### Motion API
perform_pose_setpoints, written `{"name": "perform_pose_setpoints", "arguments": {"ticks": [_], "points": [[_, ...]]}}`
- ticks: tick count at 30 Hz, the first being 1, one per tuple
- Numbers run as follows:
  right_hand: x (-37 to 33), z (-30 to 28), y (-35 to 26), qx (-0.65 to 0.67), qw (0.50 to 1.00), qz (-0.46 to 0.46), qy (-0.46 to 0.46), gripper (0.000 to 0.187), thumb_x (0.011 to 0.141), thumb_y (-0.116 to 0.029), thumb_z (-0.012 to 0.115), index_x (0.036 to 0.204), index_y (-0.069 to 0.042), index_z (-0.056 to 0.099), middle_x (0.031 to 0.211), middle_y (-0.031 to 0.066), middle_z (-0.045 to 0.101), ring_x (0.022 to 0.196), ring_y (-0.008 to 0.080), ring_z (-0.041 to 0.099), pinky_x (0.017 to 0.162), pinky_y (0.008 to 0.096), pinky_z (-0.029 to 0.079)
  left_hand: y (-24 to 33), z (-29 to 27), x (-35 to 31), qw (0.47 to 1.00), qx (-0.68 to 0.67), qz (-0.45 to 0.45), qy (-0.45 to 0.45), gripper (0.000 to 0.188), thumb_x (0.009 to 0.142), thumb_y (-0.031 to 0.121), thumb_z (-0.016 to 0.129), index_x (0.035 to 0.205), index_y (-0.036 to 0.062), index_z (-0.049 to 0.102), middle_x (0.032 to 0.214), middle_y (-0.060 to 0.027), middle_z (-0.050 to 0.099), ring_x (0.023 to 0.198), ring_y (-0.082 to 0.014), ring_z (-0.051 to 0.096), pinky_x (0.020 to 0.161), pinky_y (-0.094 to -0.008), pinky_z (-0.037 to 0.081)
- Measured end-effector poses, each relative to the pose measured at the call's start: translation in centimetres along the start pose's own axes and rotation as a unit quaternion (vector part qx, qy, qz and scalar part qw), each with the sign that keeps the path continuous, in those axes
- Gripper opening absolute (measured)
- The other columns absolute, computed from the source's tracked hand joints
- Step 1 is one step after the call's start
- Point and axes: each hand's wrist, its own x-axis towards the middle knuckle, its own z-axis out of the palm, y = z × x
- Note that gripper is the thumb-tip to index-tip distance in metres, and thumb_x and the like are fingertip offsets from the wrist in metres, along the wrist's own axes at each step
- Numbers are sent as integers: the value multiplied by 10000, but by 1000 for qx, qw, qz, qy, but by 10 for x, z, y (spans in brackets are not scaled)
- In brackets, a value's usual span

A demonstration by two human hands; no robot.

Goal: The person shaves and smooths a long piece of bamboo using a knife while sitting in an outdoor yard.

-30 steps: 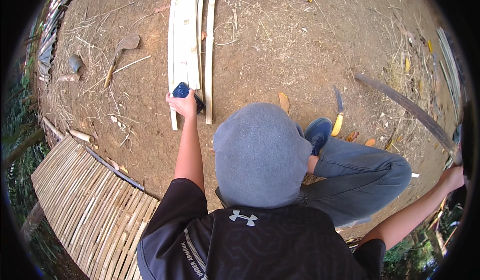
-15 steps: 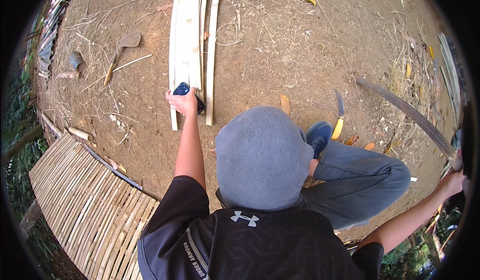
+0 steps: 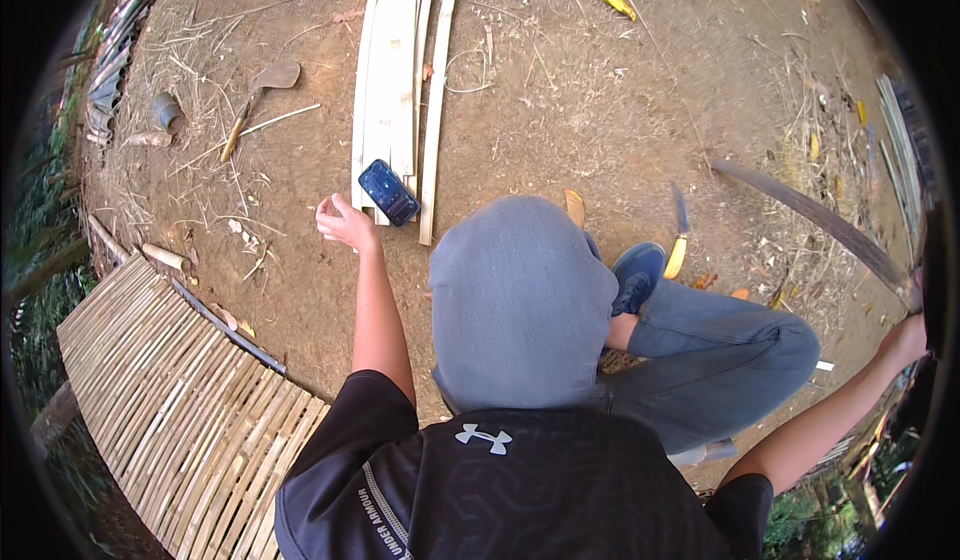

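Note:
My left hand (image 3: 345, 224) hovers just left of a dark phone (image 3: 388, 192), empty, its fingers loosely bent and apart. The phone lies tilted, screen up, across the near ends of long pale split-wood strips (image 3: 390, 80) on the ground. At the far right rim, my right hand (image 3: 908, 338) is closed around the near end of a long, curved dark-brown bar (image 3: 815, 218); its fingers are partly lost in the dark edge. The bar's other end points inward over the dirt. A grey cap (image 3: 525, 305) covers the middle of the view.
A knife (image 3: 679, 230) with a yellow handle lies beside my blue shoe (image 3: 638, 265). At left are a wooden-handled tool with a broad head (image 3: 277, 75), a short grey tube (image 3: 166, 110) and a slatted bamboo platform (image 3: 190, 390). Dry stalks and leaves litter the dirt.
My left hand has let go of the phone and drawn away to the left; the phone now rests on the strips. My right hand has risen slightly with the bar's near end.

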Motion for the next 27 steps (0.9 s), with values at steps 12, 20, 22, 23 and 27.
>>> {"name": "perform_pose_setpoints", "arguments": {"ticks": [12,20,22,23,27], "points": [[48,45,-18,192,973,127,-30,351,1024,-257,461,1215,14,578,1080,117,717,950,158,655,881,291,487,58,-66,66,961,-222,93,-132,331,958,259,623,1187,21,603,793,-49,618,688,-147,592,691,-293,494],[93,85,-86,157,967,173,-100,337,974,-331,524,1109,-53,659,946,102,739,851,212,682,792,366,518,287,-86,34,907,-230,239,-258,773,839,251,777,1468,133,343,1400,-164,481,1093,-222,595,809,-316,513],[94,92,-122,154,961,180,-142,348,953,-349,579,1110,-46,646,958,118,726,913,234,677,825,368,517,339,-102,22,881,-231,305,-280,704,849,273,765,1436,131,403,1384,-148,505,1105,-212,589,819,-321,509],[98,95,-124,134,966,143,-168,352,925,-335,625,1113,-37,625,994,135,707,935,254,676,835,377,517,368,-109,1,862,-237,322,-311,670,854,281,760,1416,126,430,1374,-142,517,1101,-208,592,822,-321,508],[75,115,-175,221,964,68,-133,332,854,-226,707,1102,-27,611,1000,168,689,961,304,671,867,411,519,450,-141,-104,778,-269,379,-422,623,862,316,751,1377,97,477,1358,-138,544,1099,-211,609,837,-324,511]]}}
